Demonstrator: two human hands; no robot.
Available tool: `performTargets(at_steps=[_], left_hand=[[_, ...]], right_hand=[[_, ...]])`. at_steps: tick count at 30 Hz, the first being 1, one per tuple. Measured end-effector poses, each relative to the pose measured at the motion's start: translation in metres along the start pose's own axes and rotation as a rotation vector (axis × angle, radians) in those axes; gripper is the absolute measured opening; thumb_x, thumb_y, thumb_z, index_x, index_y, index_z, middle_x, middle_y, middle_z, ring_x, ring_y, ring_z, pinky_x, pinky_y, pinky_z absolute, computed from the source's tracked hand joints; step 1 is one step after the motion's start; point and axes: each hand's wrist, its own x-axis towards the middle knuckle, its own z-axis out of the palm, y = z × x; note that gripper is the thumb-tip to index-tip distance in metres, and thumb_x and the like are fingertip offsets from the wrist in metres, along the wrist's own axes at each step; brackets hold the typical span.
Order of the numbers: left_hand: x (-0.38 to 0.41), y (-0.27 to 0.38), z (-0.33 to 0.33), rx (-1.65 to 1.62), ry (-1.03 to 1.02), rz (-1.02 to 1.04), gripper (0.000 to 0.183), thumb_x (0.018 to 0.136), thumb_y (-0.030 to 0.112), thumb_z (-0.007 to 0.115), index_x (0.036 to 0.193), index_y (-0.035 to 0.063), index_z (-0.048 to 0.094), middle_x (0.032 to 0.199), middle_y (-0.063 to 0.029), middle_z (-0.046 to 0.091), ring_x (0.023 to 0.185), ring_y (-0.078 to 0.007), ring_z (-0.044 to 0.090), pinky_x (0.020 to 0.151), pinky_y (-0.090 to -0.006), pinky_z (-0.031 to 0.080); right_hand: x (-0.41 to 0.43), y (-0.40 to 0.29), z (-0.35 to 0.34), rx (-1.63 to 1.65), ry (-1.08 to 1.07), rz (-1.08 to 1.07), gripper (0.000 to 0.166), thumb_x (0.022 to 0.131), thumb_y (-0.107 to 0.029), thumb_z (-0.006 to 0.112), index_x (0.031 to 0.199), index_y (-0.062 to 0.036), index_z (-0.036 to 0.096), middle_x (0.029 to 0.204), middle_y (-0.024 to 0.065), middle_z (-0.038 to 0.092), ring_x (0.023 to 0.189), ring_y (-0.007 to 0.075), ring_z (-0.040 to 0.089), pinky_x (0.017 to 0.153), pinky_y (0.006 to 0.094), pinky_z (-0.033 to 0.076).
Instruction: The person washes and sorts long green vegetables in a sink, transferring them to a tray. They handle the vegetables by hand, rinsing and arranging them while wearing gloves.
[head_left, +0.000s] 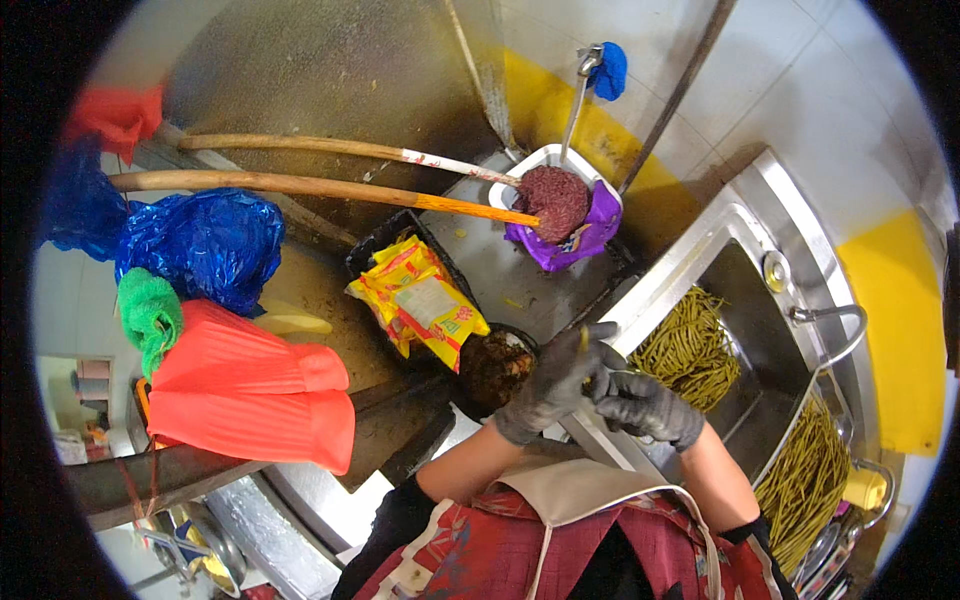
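My left hand (559, 382), in a dark glove, is at the near left rim of the steel sink (675, 277), its fingers curled round a small piece of something green-yellow. Close beside it, my right hand (652, 409), gloved alike, has bent fingers by the same small piece; its hold is unclear. Long green beans (686, 345) lie heaped in the sink just beyond my right hand. More long beans (806, 480) fill a basin at the right. A dark round container (495, 371) with brown scraps stands left of my left hand.
Yellow packets (427, 300) lie in a black crate. Two wooden handles (300, 184) reach to a mop head on a white basin (501, 193). Red rubber gloves (247, 382), a green cloth (148, 315) and blue plastic bags (202, 240) hang at left. A faucet (840, 315) arches over the sink.
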Motion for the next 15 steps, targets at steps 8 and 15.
performTargets(at_steps=[8,15], left_hand=[[-0.024,-0.183,-0.24,0.318,1.021,-0.061,0.038,0.084,0.0,0.051,0.122,0.0007,0.046,0.116,-0.0161,0.053,0.1,-0.0234,0.054,0.087,-0.0312,0.043],[0.007,-0.282,-0.377,1.884,-0.032,-0.938,0.045,0.091,0.02,0.041,0.132,0.0035,0.038,0.134,-0.0163,0.042,0.123,-0.0304,0.039,0.102,-0.0385,0.031]], right_hand=[[-0.041,0.044,-0.026,0.621,0.365,0.192,0.027,0.082,-0.021,0.063,0.099,-0.0002,0.061,0.075,0.004,0.061,0.058,0.0117,0.053,0.05,0.0232,0.041],[-0.049,0.07,-0.037,0.732,0.561,0.363,0.026,0.083,-0.023,0.062,0.091,0.0008,0.061,0.064,0.0022,0.055,0.054,0.0111,0.048,0.049,0.0233,0.038]])
